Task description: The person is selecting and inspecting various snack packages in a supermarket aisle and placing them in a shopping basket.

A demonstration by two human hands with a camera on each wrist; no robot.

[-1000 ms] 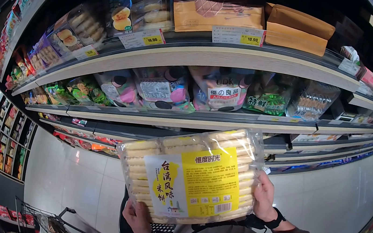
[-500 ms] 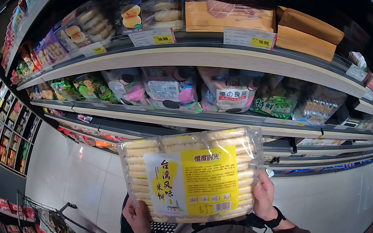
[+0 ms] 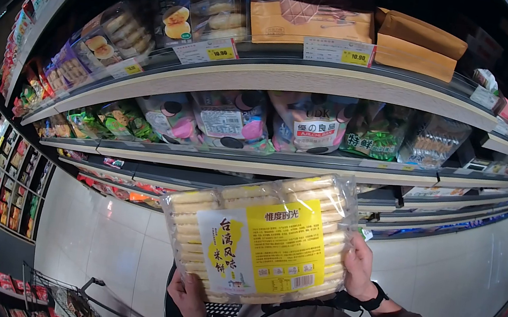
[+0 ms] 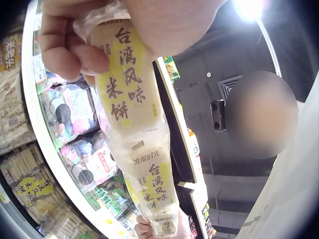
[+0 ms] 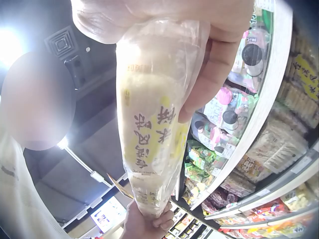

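Observation:
A large clear pack of rice crackers (image 3: 281, 245) with a yellow and white label is held tilted before the person's body, its right side higher. The left hand (image 3: 187, 302) grips its lower left corner, thumb on the front. At the right edge, the right hand (image 3: 361, 269) pinches the pack, with its other fingers behind. In the left wrist view the left hand (image 4: 124, 30) holds one end of the pack (image 4: 132, 94). The right wrist view shows the right hand (image 5: 199, 30) curled round the other end of the pack (image 5: 149, 124).
Shelves (image 3: 265, 76) with price tags (image 3: 338, 51) stretch across the front, holding orange-brown bags (image 3: 313, 25), boxed pastries (image 3: 221, 19) and pouches (image 3: 310, 124). A wire cart (image 3: 57, 290) stands at the lower left on the pale tiled floor (image 3: 122, 231).
The shelves have shifted slightly to the right in the head view since the earliest frame. Both hands keep their hold, and the pack stays at nearly the same place and tilt.

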